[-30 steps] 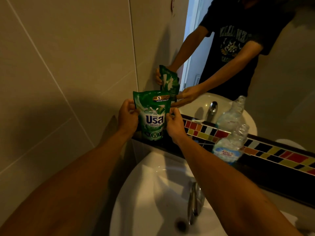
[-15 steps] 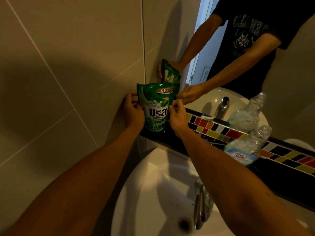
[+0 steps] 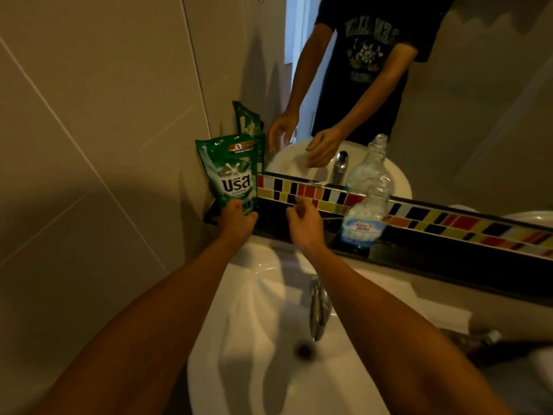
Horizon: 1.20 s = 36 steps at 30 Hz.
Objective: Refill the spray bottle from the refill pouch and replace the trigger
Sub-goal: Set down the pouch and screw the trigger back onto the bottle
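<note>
Sink [image 3: 239, 369] nearest, tap [image 3: 318, 310] over its basin. Behind sink, on dark ledge [image 3: 419, 259]: left hand [image 3: 236, 221] grasps base of green refill pouch [image 3: 232, 175], apparently steadying it upright against corner wall. Right hand [image 3: 305, 224] free, grip loosely curled, empty. Spray bottle [image 3: 366, 214] stands right of sink tap, neck open, trigger not seen.

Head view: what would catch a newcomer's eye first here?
The green refill pouch stands upright in the corner of the dark ledge, with the left hand at its base. The right hand hovers empty beside it. Further right, the clear spray bottle stands on the ledge with no trigger, above the white sink.
</note>
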{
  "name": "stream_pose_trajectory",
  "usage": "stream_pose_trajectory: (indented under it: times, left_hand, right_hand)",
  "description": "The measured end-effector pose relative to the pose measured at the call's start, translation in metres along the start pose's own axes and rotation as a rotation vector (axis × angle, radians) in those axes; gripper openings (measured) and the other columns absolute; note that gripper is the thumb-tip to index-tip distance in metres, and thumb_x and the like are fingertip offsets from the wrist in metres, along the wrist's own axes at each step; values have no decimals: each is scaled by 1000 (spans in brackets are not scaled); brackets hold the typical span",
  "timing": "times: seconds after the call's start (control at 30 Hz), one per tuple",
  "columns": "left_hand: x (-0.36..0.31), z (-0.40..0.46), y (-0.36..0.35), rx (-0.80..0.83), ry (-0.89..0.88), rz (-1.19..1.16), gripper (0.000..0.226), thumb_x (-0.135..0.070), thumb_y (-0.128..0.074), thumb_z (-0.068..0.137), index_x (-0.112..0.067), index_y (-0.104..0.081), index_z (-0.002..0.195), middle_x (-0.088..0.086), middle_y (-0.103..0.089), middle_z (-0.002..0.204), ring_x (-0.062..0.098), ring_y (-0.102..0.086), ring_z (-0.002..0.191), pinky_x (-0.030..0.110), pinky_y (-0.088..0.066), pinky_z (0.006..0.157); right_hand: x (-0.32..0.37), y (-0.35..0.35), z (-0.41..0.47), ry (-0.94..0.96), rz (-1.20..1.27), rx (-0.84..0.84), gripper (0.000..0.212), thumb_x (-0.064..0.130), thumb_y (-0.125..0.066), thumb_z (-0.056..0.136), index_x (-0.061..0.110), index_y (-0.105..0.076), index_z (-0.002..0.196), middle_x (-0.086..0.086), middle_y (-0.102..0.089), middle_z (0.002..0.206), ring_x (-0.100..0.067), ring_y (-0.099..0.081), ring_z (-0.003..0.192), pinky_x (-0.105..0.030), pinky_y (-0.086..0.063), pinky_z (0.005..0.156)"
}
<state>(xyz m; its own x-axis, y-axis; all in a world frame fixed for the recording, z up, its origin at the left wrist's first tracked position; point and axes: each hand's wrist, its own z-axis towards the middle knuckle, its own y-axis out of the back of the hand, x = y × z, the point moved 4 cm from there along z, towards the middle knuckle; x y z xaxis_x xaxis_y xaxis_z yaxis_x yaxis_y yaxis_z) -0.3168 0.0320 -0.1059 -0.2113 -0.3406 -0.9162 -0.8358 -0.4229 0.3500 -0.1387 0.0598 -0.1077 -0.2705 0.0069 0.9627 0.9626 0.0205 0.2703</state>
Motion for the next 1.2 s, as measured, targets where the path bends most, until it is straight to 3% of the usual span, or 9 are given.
stream_pose_trajectory:
  times: [0.1,0.27,0.5,0.67,0.9,1.07,1.2]
  left_hand:
    - [-6,-25,-23,112,-82,105,61,-13,-70,90,-7,-46,145,14,-52,146,31,-51,132,41,-44,108]
    - [-10,-50,-52,245,-175,241,61,-15,-69,91,-11,-46,147,12,-51,148,29,-52,131,40,-44,108]
    - [-25,-67,-77,320,-319,330,59,-15,-69,91,-11,-47,146,15,-57,140,32,-57,123,33,-46,94]
    - [-35,-62,-91,323,-364,345,53,-14,-69,91,-11,-52,142,14,-60,136,32,-58,122,32,-44,94]
    - [-34,-36,-117,290,-298,388,53,-19,-69,92,-11,-52,141,14,-57,139,32,-55,125,39,-47,98]
    - [-20,-12,-140,273,-216,421,51,-28,-72,89,-14,-57,135,13,-61,133,33,-59,119,42,-49,94]
    - [-13,-1,-153,241,-177,468,51,-30,-74,86,-12,-58,132,13,-61,128,33,-60,115,42,-51,90]
  right_hand:
    - [-15,27,-24,-18,-12,-72,36,17,-57,105,16,-55,141,-1,-67,122,-13,-65,102,-19,-49,75]
    - [-26,74,-53,-58,8,-200,33,14,-60,103,12,-57,137,-5,-63,119,-20,-62,111,-29,-49,89]
    - [-39,132,-72,-99,85,-333,41,18,-64,101,17,-53,141,-10,-59,141,-25,-62,126,-43,-58,100]
    - [-32,161,-66,-54,80,-420,52,15,-72,96,19,-49,143,-7,-59,140,-21,-65,123,-30,-63,85]
    - [-16,176,-30,3,35,-331,76,25,-78,91,26,-38,156,-6,-46,155,-21,-51,139,-43,-59,100]
    - [-2,179,-5,51,12,-254,69,20,-76,93,23,-43,153,-4,-51,154,-7,-46,129,-42,-52,103]
    - [-6,178,6,45,-26,-204,60,21,-77,92,21,-51,147,-1,-58,145,-15,-53,135,-42,-52,107]
